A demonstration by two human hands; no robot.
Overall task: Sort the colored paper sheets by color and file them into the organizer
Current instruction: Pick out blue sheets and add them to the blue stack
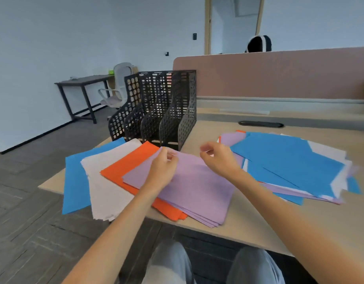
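Observation:
Four sorted piles fan out along the desk's front edge: blue (pixel 74 177), white (pixel 103 181), orange (pixel 123 169) and purple (pixel 197 191). My left hand (pixel 162 167) pinches the far corner of the top purple sheet. My right hand (pixel 218 158) hovers at that sheet's far edge with curled, blurred fingers, so whether it grips the sheet is unclear. To the right lies a mixed pile (pixel 289 160), mostly blue on top, with purple, white and orange showing beneath. Behind the sorted piles stands the black perforated organizer (pixel 156 107), with several slots and no paper visible in them.
A pink divider panel (pixel 279 74) runs along the back of the desk, with a black cable slot (pixel 261 124) in front of it. The sorted piles overhang the desk's front left edge (pixel 52 187). A dark side table (pixel 82 83) and a white chair (pixel 115 93) stand beyond.

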